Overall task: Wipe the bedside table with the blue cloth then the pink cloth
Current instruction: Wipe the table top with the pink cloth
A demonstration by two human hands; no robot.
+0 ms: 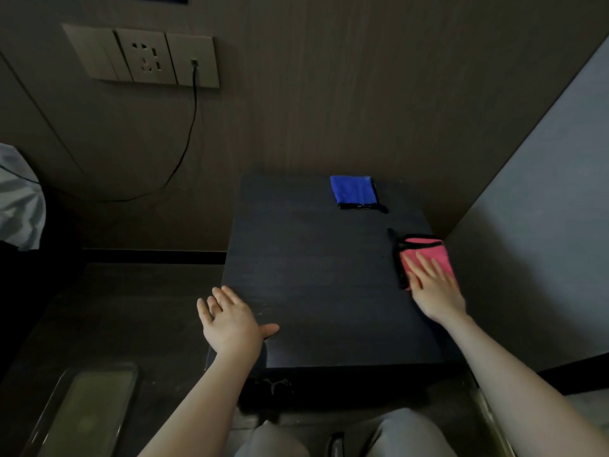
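The dark bedside table (pixel 316 275) fills the middle of the view. A folded blue cloth (pixel 354 191) with black trim lies flat at the table's far edge, untouched. The pink cloth (pixel 428 250), also black-edged, lies at the table's right edge. My right hand (pixel 433 288) rests flat on the pink cloth's near part, fingers spread and pressing down. My left hand (pixel 230 319) lies open at the table's near left edge, its thumb on the tabletop, fingers out over the side and holding nothing.
A wall socket panel (pixel 141 57) with a black cable (pixel 191 127) hanging from it is up left. White bedding (pixel 19 199) shows at the left edge. A grey wall (pixel 543 225) stands close on the right. My knees (pixel 329 440) are below the table's front.
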